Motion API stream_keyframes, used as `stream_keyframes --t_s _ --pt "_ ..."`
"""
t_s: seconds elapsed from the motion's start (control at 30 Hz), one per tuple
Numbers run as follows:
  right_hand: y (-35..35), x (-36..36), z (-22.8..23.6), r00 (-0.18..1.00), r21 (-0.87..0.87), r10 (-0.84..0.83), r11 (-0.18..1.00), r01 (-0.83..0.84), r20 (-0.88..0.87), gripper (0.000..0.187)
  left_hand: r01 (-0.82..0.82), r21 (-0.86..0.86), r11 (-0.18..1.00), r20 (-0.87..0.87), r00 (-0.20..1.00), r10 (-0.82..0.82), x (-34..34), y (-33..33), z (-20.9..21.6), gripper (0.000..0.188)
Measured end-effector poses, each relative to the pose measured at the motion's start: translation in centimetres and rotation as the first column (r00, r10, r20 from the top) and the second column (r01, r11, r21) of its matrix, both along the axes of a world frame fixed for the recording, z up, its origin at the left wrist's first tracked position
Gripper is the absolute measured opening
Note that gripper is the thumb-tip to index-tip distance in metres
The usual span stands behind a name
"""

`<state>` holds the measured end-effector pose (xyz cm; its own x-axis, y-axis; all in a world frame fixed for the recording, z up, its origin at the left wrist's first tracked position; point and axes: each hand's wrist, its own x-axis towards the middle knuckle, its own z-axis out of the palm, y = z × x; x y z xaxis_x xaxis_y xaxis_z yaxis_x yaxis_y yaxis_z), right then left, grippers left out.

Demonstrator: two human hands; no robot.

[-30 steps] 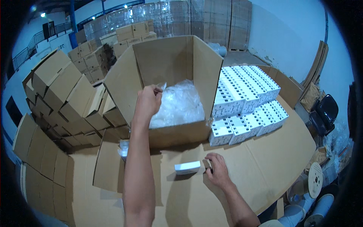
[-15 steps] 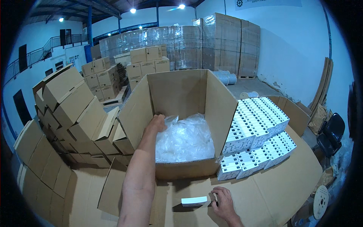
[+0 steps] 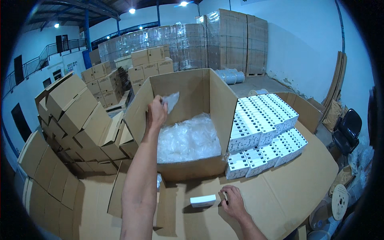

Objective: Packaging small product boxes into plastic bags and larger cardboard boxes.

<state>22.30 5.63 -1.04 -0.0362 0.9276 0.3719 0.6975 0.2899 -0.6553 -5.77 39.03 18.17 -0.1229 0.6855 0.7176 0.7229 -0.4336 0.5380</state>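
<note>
A clear plastic bag (image 3: 171,102) hangs from the fingers of my left hand (image 3: 158,113), which is raised inside a large open cardboard box (image 3: 194,170) near its left wall. Below that hand, the box holds a heap of crumpled clear plastic bags (image 3: 190,138). My right hand (image 3: 234,202) rests on the cardboard-covered table with its fingers curled. Something small and dark shows between its thumb and fingers, too small to name. Just left of it, apart from the fingers, a small white box (image 3: 203,201) stands on the table.
Stacked white boxes (image 3: 260,124) stand right of the big box. Folded brown cartons (image 3: 80,124) pile up on the left. Further off are stacked cartons (image 3: 148,66), wrapped pallets (image 3: 236,44), a black chair (image 3: 346,130) and a cable reel (image 3: 339,202).
My left hand has risen from the heap and lifted out a plastic bag. My right hand stays beside the small white box. The whole view has shifted slightly.
</note>
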Motion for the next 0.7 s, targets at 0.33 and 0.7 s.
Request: stream_keyframes --t_s 0.33,0.7 --pt "0.1 0.4 -1.8 0.995 0.08 -0.054 0.995 0.061 -0.083 0.034 0.166 0.029 0.986 0.364 0.917 -0.165 2.9 -13.6 5.6 0.021" --pt "-2.7 -0.7 -1.3 0.825 -0.059 -0.185 0.982 0.182 -0.533 0.012 0.425 -0.156 0.892 0.665 0.712 -0.223 6.3 -35.2 -9.7 0.015"
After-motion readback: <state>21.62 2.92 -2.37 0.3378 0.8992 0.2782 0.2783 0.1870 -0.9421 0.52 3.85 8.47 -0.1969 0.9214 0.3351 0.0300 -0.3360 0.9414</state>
